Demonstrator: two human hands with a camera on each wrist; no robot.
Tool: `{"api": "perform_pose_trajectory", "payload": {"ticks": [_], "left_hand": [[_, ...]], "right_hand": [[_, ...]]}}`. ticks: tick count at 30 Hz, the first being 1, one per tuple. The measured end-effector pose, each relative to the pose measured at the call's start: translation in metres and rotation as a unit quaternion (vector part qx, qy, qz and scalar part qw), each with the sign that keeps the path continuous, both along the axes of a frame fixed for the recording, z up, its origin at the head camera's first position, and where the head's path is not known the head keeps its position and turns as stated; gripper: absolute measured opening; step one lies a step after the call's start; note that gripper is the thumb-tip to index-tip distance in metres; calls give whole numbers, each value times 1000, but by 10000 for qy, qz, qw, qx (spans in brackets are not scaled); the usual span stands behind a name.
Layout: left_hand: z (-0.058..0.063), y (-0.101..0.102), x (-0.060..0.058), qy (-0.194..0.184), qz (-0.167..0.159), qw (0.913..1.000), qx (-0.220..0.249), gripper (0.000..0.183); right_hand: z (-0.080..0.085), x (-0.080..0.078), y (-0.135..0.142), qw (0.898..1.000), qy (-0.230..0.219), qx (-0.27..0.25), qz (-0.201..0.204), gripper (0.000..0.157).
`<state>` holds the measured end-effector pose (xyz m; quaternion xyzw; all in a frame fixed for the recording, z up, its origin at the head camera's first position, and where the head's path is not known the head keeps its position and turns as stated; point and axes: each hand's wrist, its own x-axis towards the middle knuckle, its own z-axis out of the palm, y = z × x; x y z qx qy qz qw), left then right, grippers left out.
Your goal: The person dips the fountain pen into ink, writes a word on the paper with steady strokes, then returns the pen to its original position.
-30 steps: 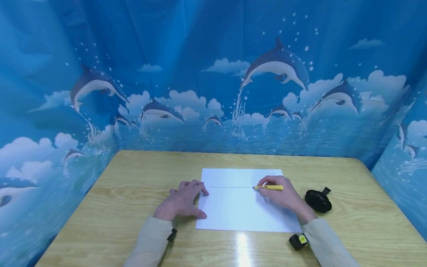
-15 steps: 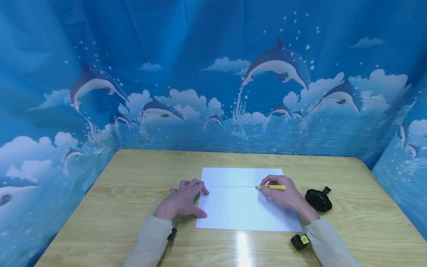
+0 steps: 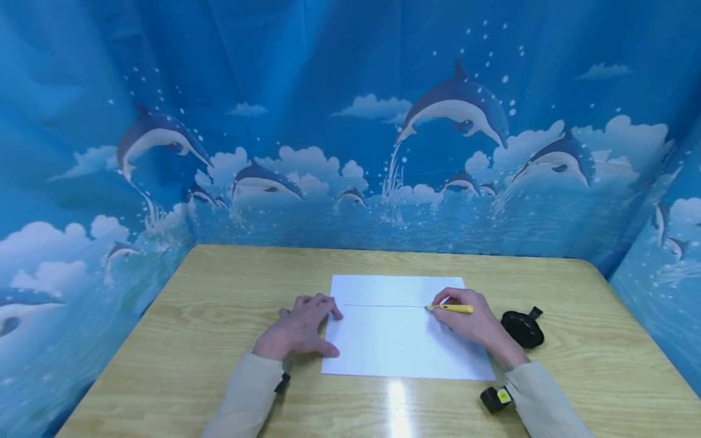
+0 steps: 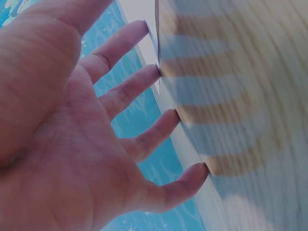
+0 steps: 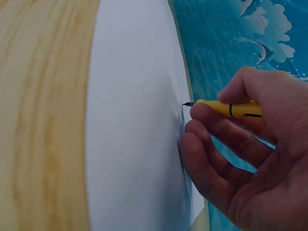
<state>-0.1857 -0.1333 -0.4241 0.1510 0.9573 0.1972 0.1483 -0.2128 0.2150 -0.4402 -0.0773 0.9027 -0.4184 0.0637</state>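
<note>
A white sheet of paper lies on the wooden table, with a thin dark line running across its upper part. My right hand pinches a yellow fountain pen between thumb and fingers. The pen's dark nib meets the paper at the line's right end; in the right wrist view the nib shows plainly beyond the fingertips. My left hand rests at the sheet's left edge with thumb and index finger on the paper. Its fingers are spread, tips down on the surface.
A black scalloped dish-like object with a small tab stands right of the paper. A black wrist device with a yellow label sits by the right sleeve. The wooden table backs onto a blue dolphin-print curtain.
My right hand has slid a little to the right with the pen, and the line on the paper has grown longer that way. The left hand has stayed in place.
</note>
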Motion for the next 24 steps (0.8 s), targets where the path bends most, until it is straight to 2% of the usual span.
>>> {"api": "perform_pose_trajectory", "payload": {"ticks": [12,24], "left_hand": [[0,-1,0,-17,-22,10000,58,56],[1,0,1,24,-19,10000,12,56]], "right_hand": [[1,3,5,9995,-117,159,-232,13],[1,4,7,9993,-127,203,-296,12]]}}
